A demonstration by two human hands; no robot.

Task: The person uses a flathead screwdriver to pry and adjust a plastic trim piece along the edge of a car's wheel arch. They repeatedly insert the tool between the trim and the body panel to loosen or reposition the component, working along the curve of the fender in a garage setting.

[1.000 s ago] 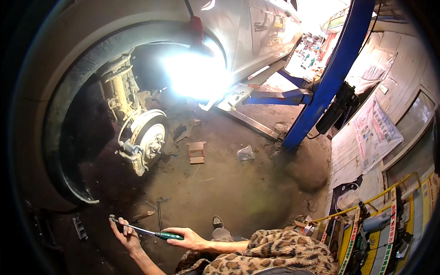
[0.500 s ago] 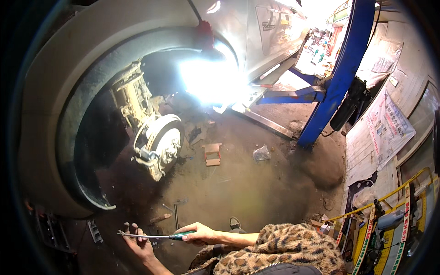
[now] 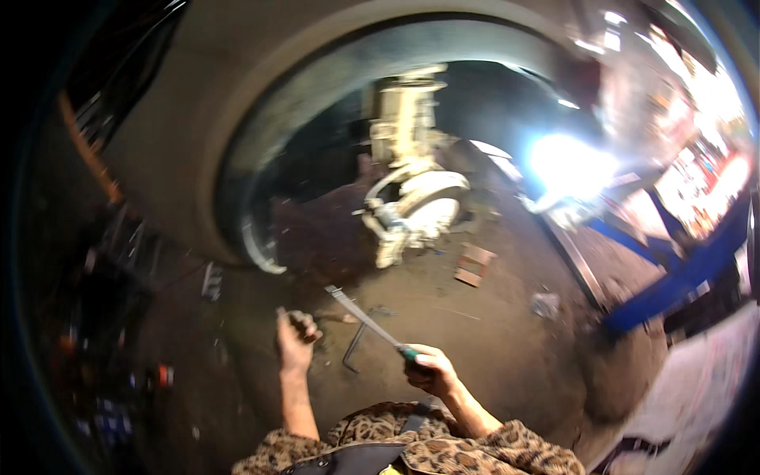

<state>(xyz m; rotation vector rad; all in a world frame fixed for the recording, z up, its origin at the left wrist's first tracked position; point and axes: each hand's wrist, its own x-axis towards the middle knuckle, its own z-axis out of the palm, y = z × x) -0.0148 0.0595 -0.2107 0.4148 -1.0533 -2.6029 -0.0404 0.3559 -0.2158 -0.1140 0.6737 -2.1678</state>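
My right hand [image 3: 431,370] is wrapped round the green handle of a screwdriver [image 3: 366,319]. Its long metal shaft points up and to the left, widened by motion blur. To the left of it is my left hand [image 3: 298,336], raised with its fingers curled in and their ends dark. Whether anything small is inside them I cannot make out; it is apart from the screwdriver. Ahead of both hands, a brake disc [image 3: 434,207] with its hub hangs below a pale strut [image 3: 408,119] inside the wheel arch [image 3: 261,150] of a raised car.
A bright work lamp [image 3: 571,165] glares at the right of the arch. Beyond it stands a blue lift post [image 3: 673,289] with its arm. An open cardboard box [image 3: 474,264], a clear plastic bag [image 3: 545,305] and a dark bent bar [image 3: 354,347] lie on the floor.
The view has swung left, so the car and lift appear farther right. My left hand has come away from the screwdriver's tip and curled up; the screwdriver now tilts upward in my right hand.
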